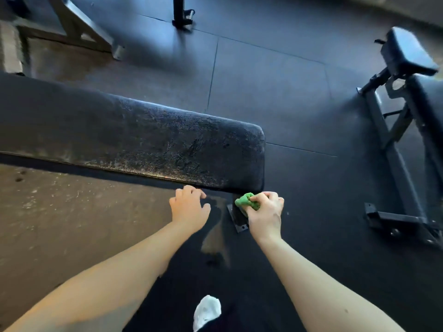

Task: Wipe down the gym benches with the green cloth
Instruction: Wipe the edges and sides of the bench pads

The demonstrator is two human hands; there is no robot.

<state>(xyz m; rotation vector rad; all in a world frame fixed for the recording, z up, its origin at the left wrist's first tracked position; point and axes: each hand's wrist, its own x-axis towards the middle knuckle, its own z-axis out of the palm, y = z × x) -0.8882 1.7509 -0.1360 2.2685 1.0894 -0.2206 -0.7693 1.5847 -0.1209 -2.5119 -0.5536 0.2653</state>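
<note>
where the view starts at the far left, a grey metal frame (72, 22) stands on the floor beyond a long black bench pad (134, 140). the pad runs from the left edge toward the middle and ends in a rounded corner, and its surface shows pale streaks and smears. the floor under its near side is a brownish patch (72, 207); further right it turns to dark rubber tiles (275, 92).

just below the pad's near edge, the left hand (189, 207) hangs with fingers loosely bent and nothing in it. its fingertips reach the pad's lower edge, though whether they touch cannot be told. lower down, near the bottom of the view, sits a white shoe tip (206, 310).

to the right, under the pad's corner, the green cloth (247, 203) is bunched into a wad and gripped in the curled fingers of the right hand (265, 212). the cloth is pressed to the bench's dark support, just above its bolted foot plate (237, 221).

at the far right, well apart, a second bench stands with a black seat pad (407, 53) and a dark steel frame (395, 164).
</note>
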